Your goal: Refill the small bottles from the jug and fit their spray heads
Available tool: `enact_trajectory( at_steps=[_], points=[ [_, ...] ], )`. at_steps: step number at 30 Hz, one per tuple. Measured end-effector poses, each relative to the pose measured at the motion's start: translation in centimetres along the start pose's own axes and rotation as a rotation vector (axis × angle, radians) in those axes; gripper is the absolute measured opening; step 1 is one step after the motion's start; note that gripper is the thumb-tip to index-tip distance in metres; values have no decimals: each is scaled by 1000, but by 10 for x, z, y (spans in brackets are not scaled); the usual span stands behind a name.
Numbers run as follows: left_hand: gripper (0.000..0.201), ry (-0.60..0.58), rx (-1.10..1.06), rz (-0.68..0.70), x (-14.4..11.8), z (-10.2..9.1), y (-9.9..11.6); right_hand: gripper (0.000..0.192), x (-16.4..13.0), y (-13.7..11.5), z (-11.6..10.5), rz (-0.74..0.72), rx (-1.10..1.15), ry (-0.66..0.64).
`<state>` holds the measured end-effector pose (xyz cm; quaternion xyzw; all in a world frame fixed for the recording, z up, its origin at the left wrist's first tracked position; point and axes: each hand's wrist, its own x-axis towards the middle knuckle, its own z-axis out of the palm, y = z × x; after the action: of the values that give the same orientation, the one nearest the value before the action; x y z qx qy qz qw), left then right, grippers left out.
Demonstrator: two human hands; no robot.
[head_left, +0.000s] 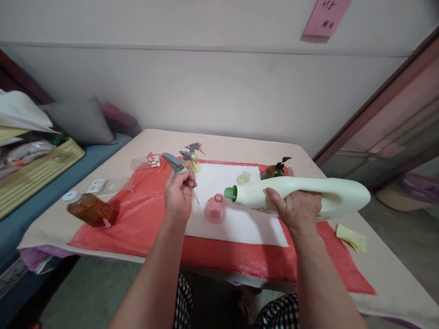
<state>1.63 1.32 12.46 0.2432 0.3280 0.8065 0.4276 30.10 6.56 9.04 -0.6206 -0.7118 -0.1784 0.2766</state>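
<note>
My left hand (179, 194) is closed round a grey trigger spray head (174, 161), with a thin tube hanging below it. My right hand (298, 205) grips a large pale green detergent jug (336, 194) around its handle. The jug lies on its side in the air, its green spout (230, 193) pointing left. Just left of and below that spout, an uncapped pink clear bottle (215, 211) stands on a white sheet (240, 228). Whether any liquid is flowing cannot be made out.
Behind my left hand stand spray bottles with grey heads (194, 147). A dark pump bottle (276, 170) and pale green discs (244, 177) are behind the jug. Left lies an amber bottle (91, 210) with a white cap. Yellow cloths (351, 236) lie right on the table, beside red plastic (240, 258).
</note>
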Motion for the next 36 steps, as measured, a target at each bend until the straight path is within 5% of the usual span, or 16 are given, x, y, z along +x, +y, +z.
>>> enact_trajectory(
  at_steps=[7,25,36],
  points=[
    [20,29,108,58,0,-3,-2,106,0,-6,-1,-39,-20,-13],
    [17,116,119,35,2,-5,-4,99,5,-17,-17,-82,64,-28],
    [22,131,129,2,1,-3,-2,98,4,-17,-22,-175,-107,44]
  ],
)
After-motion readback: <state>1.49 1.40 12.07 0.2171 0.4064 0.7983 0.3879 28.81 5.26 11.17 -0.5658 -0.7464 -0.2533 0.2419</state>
